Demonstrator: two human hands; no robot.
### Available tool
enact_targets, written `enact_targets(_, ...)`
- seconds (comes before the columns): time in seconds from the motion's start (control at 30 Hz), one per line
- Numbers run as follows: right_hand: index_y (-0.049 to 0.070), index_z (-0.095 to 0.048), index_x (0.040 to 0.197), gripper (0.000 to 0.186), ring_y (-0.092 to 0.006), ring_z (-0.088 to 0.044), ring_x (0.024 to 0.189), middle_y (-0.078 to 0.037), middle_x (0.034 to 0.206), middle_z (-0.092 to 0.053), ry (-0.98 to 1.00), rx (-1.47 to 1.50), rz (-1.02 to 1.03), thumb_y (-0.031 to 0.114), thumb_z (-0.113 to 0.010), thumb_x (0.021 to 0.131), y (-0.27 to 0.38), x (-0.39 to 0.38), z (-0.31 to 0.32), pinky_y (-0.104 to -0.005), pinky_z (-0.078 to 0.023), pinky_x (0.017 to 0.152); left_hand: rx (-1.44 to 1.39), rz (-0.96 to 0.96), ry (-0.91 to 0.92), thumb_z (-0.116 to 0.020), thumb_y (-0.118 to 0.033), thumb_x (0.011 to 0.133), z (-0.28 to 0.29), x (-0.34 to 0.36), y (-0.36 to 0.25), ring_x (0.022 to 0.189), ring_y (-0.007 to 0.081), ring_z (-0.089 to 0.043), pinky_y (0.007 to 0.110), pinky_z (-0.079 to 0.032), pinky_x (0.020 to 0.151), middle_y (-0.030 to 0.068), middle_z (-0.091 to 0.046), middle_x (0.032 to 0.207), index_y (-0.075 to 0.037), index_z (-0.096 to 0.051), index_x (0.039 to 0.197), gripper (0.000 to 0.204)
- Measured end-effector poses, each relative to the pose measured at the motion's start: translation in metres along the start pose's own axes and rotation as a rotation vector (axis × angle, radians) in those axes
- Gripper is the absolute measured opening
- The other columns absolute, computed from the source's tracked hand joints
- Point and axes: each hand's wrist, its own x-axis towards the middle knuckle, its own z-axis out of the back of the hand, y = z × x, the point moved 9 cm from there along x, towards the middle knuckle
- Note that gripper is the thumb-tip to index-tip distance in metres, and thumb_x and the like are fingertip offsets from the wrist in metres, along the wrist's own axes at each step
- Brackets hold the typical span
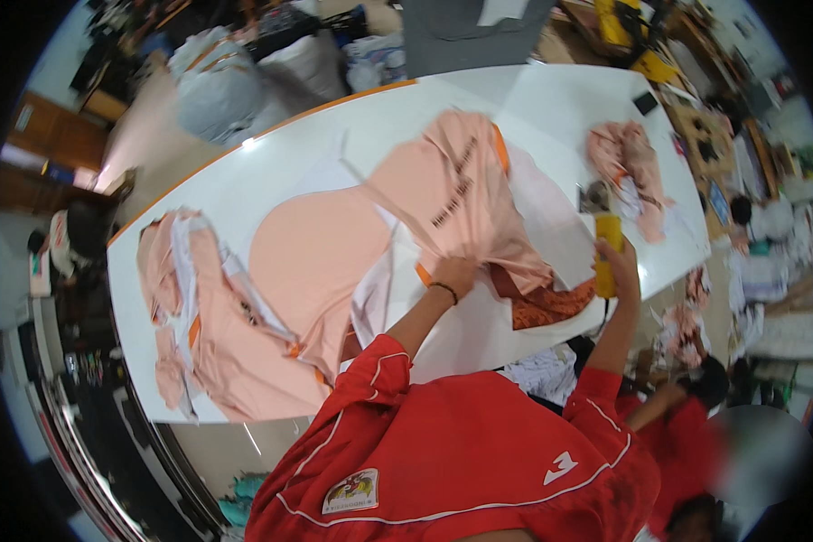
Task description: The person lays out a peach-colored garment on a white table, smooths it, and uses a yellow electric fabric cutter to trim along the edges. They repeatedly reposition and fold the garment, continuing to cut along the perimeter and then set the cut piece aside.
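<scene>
My left hand (454, 274), with a dark bracelet at its wrist, is closed on a peach fabric piece (475, 212) with dark lettering and orange edging. Folds gather where the fingers pinch it. In my right hand (618, 262) is a yellow corded electric cloth cutter (609, 237), its round metal head resting at the table's right part. Reddish-brown patterned cloth (551, 305) shows under the peach piece, between my two hands. A large rounded peach panel (312, 237) lies left of the held piece, with white fabric along its edge.
The white table (533, 99) has an orange edge. More peach garment pieces (235, 343) cover its left end; a crumpled peach bundle (625, 158) lies at the right. A grey chair (474, 41) and stuffed sacks (212, 86) stand beyond. Another person in red is at lower right.
</scene>
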Motion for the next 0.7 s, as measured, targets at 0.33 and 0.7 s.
enact_targets(0.33, 0.005, -0.061, 0.109, 0.043, -0.0223, -0.067, 0.059, -0.008, 0.076, -0.062, 0.011, 0.026, -0.158, 0.039, -0.079, 0.090, -0.122, 0.008, -0.012, -0.0354, -0.057, 0.053, -1.035, -0.025, -0.825, -0.053, -0.029, 0.114, 0.276, -0.217, 0.056, 0.104, 0.0124, -0.060, 0.033, -0.054, 0.092, 0.0042, -0.063, 0.114, -0.004, -0.055, 0.140, 0.037)
enact_targets(0.7, 0.004, -0.058, 0.114, 0.038, -0.0255, -0.067, 0.062, -0.009, 0.081, -0.062, 0.109, 0.231, -0.220, 0.031, -0.076, 0.093, -0.134, 0.030, -0.089, -0.0391, -0.058, 0.055, -0.327, 0.261, -1.673, -0.058, -0.031, 0.109, 0.581, -0.531, 0.233, 0.086, 0.0106, -0.059, 0.029, -0.049, 0.073, 0.0039, -0.066, 0.096, -0.003, -0.067, 0.113, 0.029)
